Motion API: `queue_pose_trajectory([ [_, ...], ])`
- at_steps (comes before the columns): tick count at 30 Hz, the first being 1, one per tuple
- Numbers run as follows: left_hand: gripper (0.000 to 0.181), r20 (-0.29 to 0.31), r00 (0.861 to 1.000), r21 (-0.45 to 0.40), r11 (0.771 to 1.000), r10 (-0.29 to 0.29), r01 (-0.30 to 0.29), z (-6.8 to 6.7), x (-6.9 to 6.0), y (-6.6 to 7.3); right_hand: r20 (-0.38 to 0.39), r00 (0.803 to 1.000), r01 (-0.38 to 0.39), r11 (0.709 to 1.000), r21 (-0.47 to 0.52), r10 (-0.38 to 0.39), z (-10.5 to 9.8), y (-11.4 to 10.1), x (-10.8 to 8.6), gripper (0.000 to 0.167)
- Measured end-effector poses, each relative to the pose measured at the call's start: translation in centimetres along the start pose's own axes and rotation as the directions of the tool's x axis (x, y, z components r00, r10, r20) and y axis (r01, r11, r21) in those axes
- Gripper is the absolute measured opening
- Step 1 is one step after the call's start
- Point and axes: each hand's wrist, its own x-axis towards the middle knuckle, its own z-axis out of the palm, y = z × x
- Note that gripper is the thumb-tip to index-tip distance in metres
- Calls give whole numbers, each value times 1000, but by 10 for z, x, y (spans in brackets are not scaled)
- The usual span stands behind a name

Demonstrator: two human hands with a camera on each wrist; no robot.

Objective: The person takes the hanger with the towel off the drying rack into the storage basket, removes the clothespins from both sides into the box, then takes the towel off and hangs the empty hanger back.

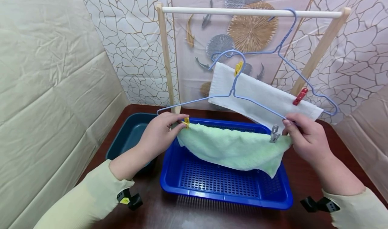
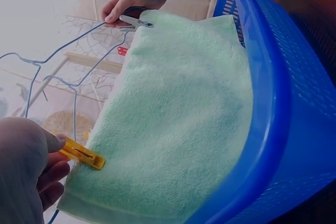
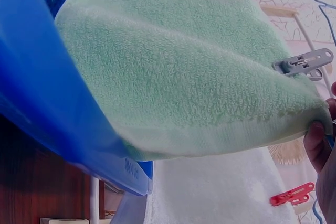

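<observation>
A light green towel [image 1: 233, 146] is draped along the lower bar of a blue wire hanger [image 1: 233, 88], above a blue basket [image 1: 224, 199]. My left hand [image 1: 159, 133] pinches a yellow clothespin [image 2: 81, 153] at the towel's left end. At the other end, my right hand [image 1: 309, 138] grips the hanger's right corner between thumb and fingers, close to the towel's edge. A grey clothespin [image 3: 303, 62] is clipped on the towel just beside that hand. The front hanger's hook stands free of the rack. Parts of the hanger's bar are hidden by the towel and hands.
A second blue hanger [image 1: 286, 63] hangs from the white rack bar [image 1: 224, 10]. On it a white cloth [image 1: 257, 91] is clipped with another yellow clothespin [image 1: 238, 68] and a red clothespin [image 1: 300, 96]. A dark green basin [image 1: 128, 136] stands left of the basket on the brown table [image 1: 151, 202].
</observation>
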Motion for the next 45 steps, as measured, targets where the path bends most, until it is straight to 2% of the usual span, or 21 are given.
queue_pose_trajectory([
  [4,26,-45,999,-6,1000,13,-13,3,-3,-1,11,1000,1,1000,5,-1,0,0,0,17],
  [11,20,-90,996,-31,1000,-5,3,4,-4,-1,-7,1000,8,1000,-7,-8,2,1,-1,7],
  [17,19,-106,993,-141,989,-52,37,2,-5,-4,-2,1000,8,1000,-7,-8,1,0,0,8],
  [23,19,-89,986,-272,956,-141,112,0,-3,-10,4,1000,4,1000,-4,-4,1,-1,0,8],
  [30,21,-70,971,-395,900,-230,185,-3,-1,-15,-13,1000,5,1000,-14,-5,3,1,-2,7],
  [33,22,-62,969,-445,876,-239,188,-3,0,-18,-10,1000,3,1000,-17,-3,1,0,-2,7],
  [37,22,-62,974,-500,852,-217,158,-3,1,-21,2,1000,7,1000,-25,-7,-2,-1,-1,6],
  [41,24,-75,976,-497,856,-204,141,-6,0,-22,6,1000,22,999,-31,-22,-2,-2,0,8],
  [45,24,-84,979,-450,883,-187,130,-10,-5,-22,8,1000,24,999,-38,-23,0,-1,0,7],
])
